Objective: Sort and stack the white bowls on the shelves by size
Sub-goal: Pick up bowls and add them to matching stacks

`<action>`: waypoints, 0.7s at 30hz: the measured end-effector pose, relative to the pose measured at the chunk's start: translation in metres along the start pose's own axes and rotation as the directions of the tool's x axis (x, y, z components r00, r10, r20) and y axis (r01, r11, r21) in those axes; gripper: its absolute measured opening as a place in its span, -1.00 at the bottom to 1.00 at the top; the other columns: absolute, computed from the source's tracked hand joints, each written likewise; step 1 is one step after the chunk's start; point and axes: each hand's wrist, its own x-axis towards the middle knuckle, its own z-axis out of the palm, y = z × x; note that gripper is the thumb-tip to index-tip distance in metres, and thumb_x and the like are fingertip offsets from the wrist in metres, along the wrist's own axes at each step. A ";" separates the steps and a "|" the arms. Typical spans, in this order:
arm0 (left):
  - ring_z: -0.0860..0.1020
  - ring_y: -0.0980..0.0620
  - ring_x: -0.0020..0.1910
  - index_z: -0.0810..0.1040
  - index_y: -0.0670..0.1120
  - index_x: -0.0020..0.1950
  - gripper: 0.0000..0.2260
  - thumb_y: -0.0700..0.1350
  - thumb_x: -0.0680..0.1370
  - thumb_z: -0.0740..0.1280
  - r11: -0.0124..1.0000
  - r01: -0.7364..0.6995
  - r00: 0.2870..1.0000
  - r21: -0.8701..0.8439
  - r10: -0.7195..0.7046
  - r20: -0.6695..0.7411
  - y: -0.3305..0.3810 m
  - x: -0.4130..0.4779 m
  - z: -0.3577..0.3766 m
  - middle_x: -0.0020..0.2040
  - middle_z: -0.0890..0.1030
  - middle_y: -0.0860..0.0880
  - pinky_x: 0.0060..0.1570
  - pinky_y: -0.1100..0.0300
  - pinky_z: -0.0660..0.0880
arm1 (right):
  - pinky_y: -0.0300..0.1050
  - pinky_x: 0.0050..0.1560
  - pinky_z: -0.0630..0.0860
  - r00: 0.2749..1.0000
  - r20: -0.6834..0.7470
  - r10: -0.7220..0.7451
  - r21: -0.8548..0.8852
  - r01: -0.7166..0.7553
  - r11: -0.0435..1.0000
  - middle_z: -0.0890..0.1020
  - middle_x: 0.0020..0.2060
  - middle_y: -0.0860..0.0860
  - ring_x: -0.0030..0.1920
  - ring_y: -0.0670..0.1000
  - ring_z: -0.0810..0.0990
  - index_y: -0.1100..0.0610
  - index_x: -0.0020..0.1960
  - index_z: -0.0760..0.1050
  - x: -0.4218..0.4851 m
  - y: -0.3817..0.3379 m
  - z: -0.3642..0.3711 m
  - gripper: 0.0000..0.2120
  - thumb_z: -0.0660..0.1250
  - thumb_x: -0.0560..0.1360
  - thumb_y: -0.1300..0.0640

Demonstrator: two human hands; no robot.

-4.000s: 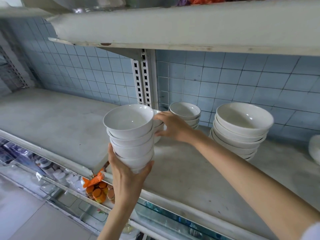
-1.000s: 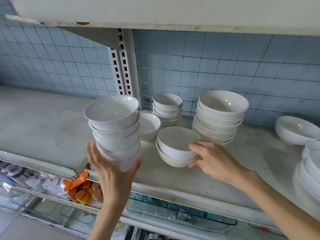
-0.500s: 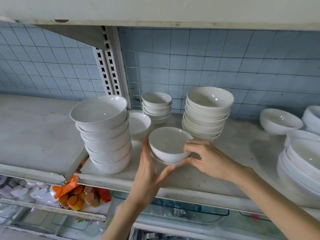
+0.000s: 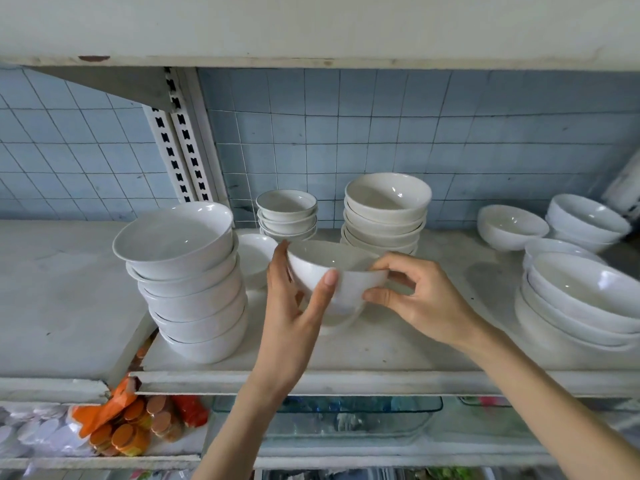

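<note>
Both hands hold one white bowl [image 4: 341,271] lifted a little above the shelf [image 4: 346,348]. My left hand [image 4: 294,306] cups its left side with the thumb across the front; my right hand [image 4: 412,296] pinches its right rim. A second bowl [image 4: 341,320] sits just under it on the shelf, mostly hidden. A tall stack of bowls [image 4: 194,282] stands to the left. Behind are a single small bowl [image 4: 254,258], a stack of small bowls [image 4: 286,214] and a stack of larger bowls [image 4: 386,211].
More white bowls lie at the right: a single one [image 4: 510,232], a stack behind it [image 4: 585,221] and a wide stack [image 4: 581,299] at the front. An upper shelf [image 4: 311,29] hangs overhead. Below are orange-capped jars [image 4: 128,434] and a glass dish [image 4: 329,417].
My left hand set the tall stack down on the shelf and moved to the bowl pair. Both hands have now raised the top bowl off the lower one.
</note>
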 end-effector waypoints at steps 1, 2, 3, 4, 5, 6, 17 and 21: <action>0.50 0.26 0.20 0.19 0.07 0.41 -0.44 0.14 0.50 0.34 0.999 0.017 1.000 -0.050 -0.016 0.015 0.004 0.002 0.002 0.26 0.50 0.01 0.14 0.34 0.45 | -0.20 -0.03 0.48 1.000 -0.015 -0.002 -0.017 0.002 1.000 0.61 -0.22 -0.09 -0.14 -0.08 0.56 0.05 -0.16 0.54 -0.003 -0.003 -0.001 -0.82 0.48 0.34 0.00; 0.53 0.30 0.12 0.22 0.03 0.39 -0.46 0.08 0.48 0.34 0.996 0.029 0.999 -0.084 -0.027 0.034 0.007 0.004 0.003 0.19 0.54 0.04 0.05 0.42 0.45 | -0.14 -0.01 0.48 0.999 -0.034 -0.002 -0.032 0.000 0.999 0.61 -0.21 -0.08 -0.12 -0.05 0.57 0.05 -0.15 0.55 -0.006 -0.006 -0.001 -0.80 0.48 0.34 -0.02; 0.55 0.33 0.06 0.25 0.01 0.36 -0.46 0.07 0.45 0.36 0.995 0.033 0.998 -0.097 -0.028 0.053 0.009 0.006 0.004 0.15 0.55 0.07 -0.01 0.45 0.44 | -0.10 0.00 0.48 0.998 -0.057 0.002 -0.040 -0.004 0.999 0.61 -0.20 -0.08 -0.11 -0.04 0.57 0.05 -0.15 0.55 -0.010 -0.009 -0.001 -0.79 0.46 0.33 -0.04; 0.55 0.34 0.03 0.29 0.02 0.31 -0.48 0.07 0.41 0.39 0.995 0.027 0.997 -0.101 -0.020 0.070 0.011 0.007 0.005 0.11 0.56 0.10 -0.04 0.47 0.44 | -0.08 0.01 0.48 0.996 -0.088 0.004 -0.044 -0.008 0.999 0.61 -0.18 -0.08 -0.09 -0.04 0.57 0.05 -0.13 0.55 -0.014 -0.011 -0.001 -0.77 0.43 0.33 -0.08; 0.56 0.34 0.01 0.33 0.05 0.24 -0.50 0.09 0.37 0.41 0.994 0.023 0.996 -0.104 -0.014 0.087 0.012 0.007 0.006 0.08 0.57 0.12 -0.06 0.47 0.45 | -0.08 0.02 0.48 0.992 -0.123 0.002 -0.044 -0.008 0.999 0.61 -0.15 -0.09 -0.07 -0.04 0.56 0.04 -0.12 0.55 -0.019 -0.013 -0.001 -0.74 0.43 0.32 -0.11; 0.56 0.35 -0.02 0.36 0.07 0.18 -0.53 0.10 0.34 0.42 0.993 0.027 0.995 -0.115 -0.016 0.098 0.014 0.006 0.008 0.04 0.58 0.14 -0.08 0.46 0.46 | -0.11 0.04 0.48 0.987 -0.162 -0.004 -0.041 -0.003 0.999 0.60 -0.11 -0.11 -0.03 -0.06 0.56 0.01 -0.11 0.56 -0.024 -0.014 0.000 -0.71 0.44 0.31 -0.16; 0.57 0.14 0.13 0.34 -0.11 0.37 -0.27 0.25 0.31 0.34 0.956 0.130 0.977 -0.261 -0.079 0.196 0.014 -0.017 0.055 0.20 0.57 -0.04 0.07 0.24 0.53 | -0.42 0.11 0.42 0.914 -0.272 0.300 0.290 -0.220 0.931 0.40 0.27 -0.26 0.22 -0.35 0.43 -0.02 0.50 -0.04 -0.081 -0.023 0.005 0.04 0.31 0.22 -0.45; 0.55 0.35 0.00 0.30 -0.10 0.36 -0.24 0.23 0.25 0.33 0.952 0.115 0.974 -0.283 -0.053 0.218 0.017 -0.029 0.076 0.13 0.53 0.07 -0.08 0.47 0.47 | -0.43 0.08 0.43 0.894 -0.304 0.330 0.308 -0.236 0.922 0.43 0.27 -0.16 0.21 -0.30 0.47 0.03 0.49 -0.01 -0.094 -0.025 -0.007 0.09 0.32 0.17 -0.48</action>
